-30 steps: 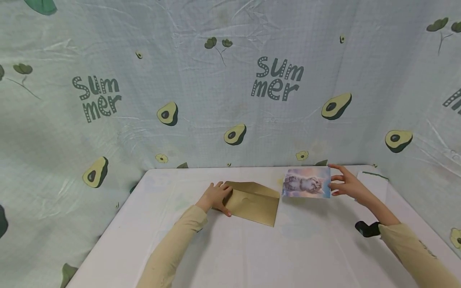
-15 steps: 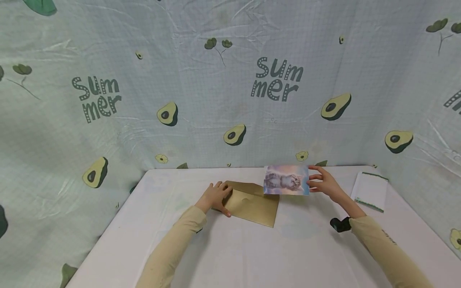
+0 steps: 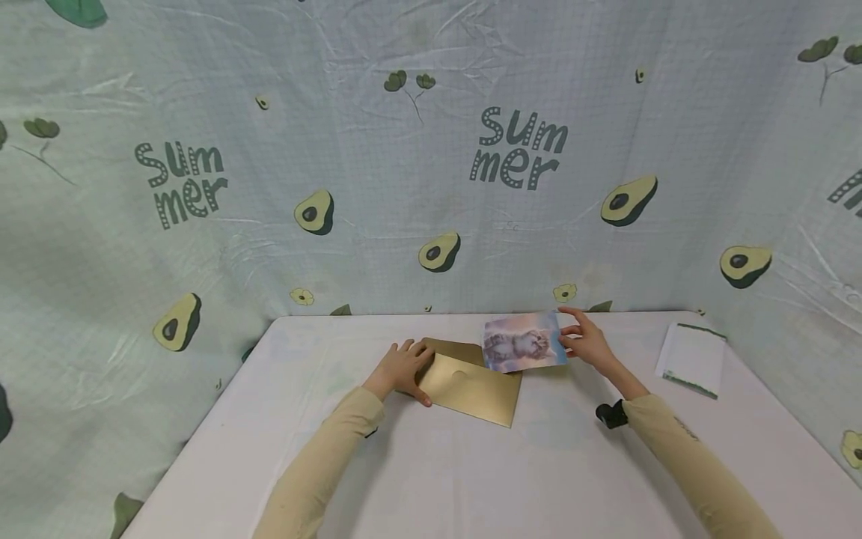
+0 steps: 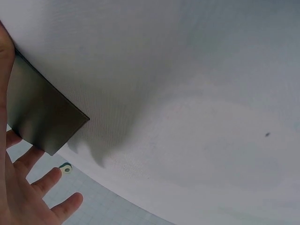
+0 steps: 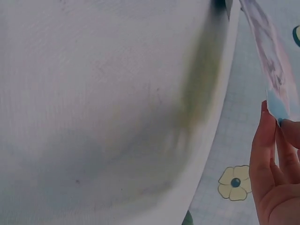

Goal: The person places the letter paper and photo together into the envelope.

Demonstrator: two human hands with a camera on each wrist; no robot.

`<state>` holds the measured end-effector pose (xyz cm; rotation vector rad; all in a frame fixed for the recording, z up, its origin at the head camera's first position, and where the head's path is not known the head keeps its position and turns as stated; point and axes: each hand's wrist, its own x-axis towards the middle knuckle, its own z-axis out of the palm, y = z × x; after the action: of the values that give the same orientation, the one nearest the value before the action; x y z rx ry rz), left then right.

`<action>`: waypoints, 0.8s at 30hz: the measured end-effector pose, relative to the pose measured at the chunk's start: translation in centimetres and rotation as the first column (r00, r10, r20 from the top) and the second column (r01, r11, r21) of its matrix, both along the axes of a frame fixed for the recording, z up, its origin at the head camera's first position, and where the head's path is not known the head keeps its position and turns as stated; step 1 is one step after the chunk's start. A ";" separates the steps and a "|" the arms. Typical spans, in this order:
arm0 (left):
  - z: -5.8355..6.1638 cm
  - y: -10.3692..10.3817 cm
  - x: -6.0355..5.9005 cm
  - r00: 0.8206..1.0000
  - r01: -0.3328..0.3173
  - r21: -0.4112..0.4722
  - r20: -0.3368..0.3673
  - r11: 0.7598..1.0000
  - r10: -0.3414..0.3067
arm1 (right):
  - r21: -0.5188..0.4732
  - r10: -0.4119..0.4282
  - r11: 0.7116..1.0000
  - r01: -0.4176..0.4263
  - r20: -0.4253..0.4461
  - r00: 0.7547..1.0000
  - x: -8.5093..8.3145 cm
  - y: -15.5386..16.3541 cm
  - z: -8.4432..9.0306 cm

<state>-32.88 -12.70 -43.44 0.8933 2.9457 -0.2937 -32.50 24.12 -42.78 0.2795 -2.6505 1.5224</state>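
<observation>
A brown paper envelope [image 3: 474, 385] lies on the white table [image 3: 431, 479] with its flap open toward the back. My left hand [image 3: 402, 366] rests on its left end, thumb along the near edge; the left wrist view shows the envelope's corner [image 4: 40, 117] under that hand [image 4: 28, 187]. My right hand [image 3: 584, 340] pinches the right edge of a postcard with a kitten picture [image 3: 524, 342], held just above the envelope's right back corner. In the right wrist view the card [image 5: 269, 61] shows edge-on between the fingertips [image 5: 272, 122].
A white packet with a green strip [image 3: 692, 359] lies near the table's right edge. A sheet printed with avocados and "Summer" [image 3: 431, 165] hangs close behind and along both sides of the table.
My right hand has carried the kitten postcard leftward from the right side of the table to the envelope's opening, uncovering the white packet. The left hand has stayed on the envelope.
</observation>
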 end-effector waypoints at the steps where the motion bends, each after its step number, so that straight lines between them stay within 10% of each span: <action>1: 0.0 0.0 0.0 1.000 0.002 0.004 -0.004 1.000 -0.002 | 0.004 0.007 1.000 -0.007 -0.001 1.000 -0.2 -0.1 -0.2; 24: 0.0 0.2 0.2 0.995 0.004 -0.043 -0.100 0.999 -0.009 | 0.083 0.072 0.994 -0.074 0.017 0.997 -1.5 -5.2 -1.3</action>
<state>-32.70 -12.52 -43.46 0.9089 3.0145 -0.4125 -33.98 18.96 -44.08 0.3764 -2.7482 1.4407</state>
